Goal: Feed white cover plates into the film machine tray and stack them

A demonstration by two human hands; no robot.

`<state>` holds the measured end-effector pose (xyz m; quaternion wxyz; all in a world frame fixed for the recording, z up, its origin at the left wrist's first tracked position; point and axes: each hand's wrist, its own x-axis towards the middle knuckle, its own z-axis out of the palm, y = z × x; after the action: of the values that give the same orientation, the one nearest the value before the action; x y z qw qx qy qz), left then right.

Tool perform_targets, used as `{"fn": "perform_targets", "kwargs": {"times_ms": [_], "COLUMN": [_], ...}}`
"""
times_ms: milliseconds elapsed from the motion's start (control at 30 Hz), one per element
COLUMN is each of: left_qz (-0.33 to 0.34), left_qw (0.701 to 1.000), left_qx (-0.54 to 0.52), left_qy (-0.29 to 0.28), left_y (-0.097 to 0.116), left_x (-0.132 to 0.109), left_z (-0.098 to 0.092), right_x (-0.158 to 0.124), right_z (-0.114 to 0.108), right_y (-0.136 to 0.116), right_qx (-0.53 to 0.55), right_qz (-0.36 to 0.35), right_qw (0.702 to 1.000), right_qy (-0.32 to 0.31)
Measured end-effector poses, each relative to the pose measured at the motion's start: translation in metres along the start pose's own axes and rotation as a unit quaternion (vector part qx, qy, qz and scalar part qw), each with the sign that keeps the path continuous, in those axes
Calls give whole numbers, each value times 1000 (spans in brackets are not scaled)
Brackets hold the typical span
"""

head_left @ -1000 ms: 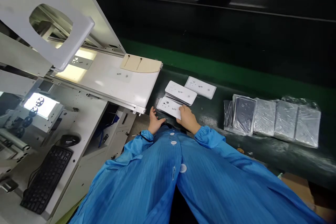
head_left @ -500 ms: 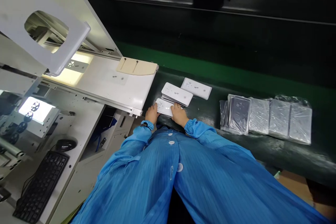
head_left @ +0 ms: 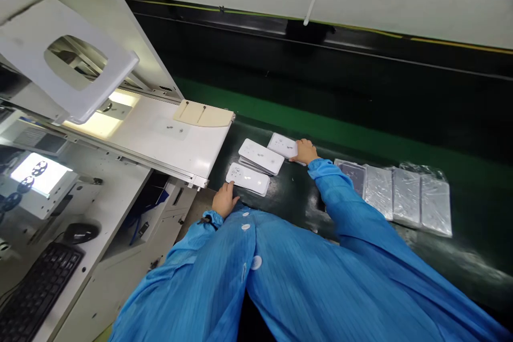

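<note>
Three groups of thin white phone-back-shaped panels with rounded corners and small dark marks lie on the dark green bench. My right hand (head_left: 305,152) is closed over the right end of the far panel (head_left: 282,144), hiding that end. At the near left, my left hand (head_left: 224,201) rests by the lower edge of the front panel (head_left: 248,178), thumb apart from the fingers, holding nothing. Between those two lies the middle stack (head_left: 262,156), several panels thick and slightly fanned at its lower edge.
Plastic-wrapped grey packs (head_left: 406,196) stand in a row on the right, partly behind my sleeve. On the left, a white conveyor (head_left: 160,141) carries a pale panel under a beige plate (head_left: 203,113). A keyboard (head_left: 42,278) and mouse (head_left: 81,232) sit lower left.
My right hand has left the front panel and reached right and away to the far panel. My left hand has slid down off the front panel's left end. The camera view has shifted.
</note>
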<state>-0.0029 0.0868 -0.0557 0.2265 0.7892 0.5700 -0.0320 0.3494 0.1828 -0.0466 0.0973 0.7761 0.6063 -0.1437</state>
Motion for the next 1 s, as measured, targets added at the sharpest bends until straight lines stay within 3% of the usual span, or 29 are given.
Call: {"fn": "perform_targets", "kwargs": {"times_ms": [333, 633, 733, 867, 933, 967, 1000], "left_qz": [-28, -14, 4, 29, 45, 56, 71], "left_qw": [986, 970, 962, 944, 911, 875, 819], "left_qx": [-162, -237, -269, -324, -409, -481, -568], "left_qy": [36, 48, 52, 51, 22, -2, -30], "left_y": [-5, 3, 8, 21, 35, 44, 54], "left_x": [-22, -22, -20, -17, -13, -11, -8], "left_z": [7, 6, 2, -8, -17, -22, -27], "right_x": [22, 21, 17, 2, -14, -24, -37], "right_z": [5, -3, -12, -40, -54, -58, -60], "right_y": [1, 13, 23, 44, 43, 36, 24], "right_qx": [-9, 127, 195, 290, 380, 439, 502], "right_qz": [-5, -12, -31, -35, -50, -63, -82], "right_qw": [1000, 990, 976, 952, 917, 886, 845], "right_qy": [-1, -53, -87, -93, -111, -133, -166]}}
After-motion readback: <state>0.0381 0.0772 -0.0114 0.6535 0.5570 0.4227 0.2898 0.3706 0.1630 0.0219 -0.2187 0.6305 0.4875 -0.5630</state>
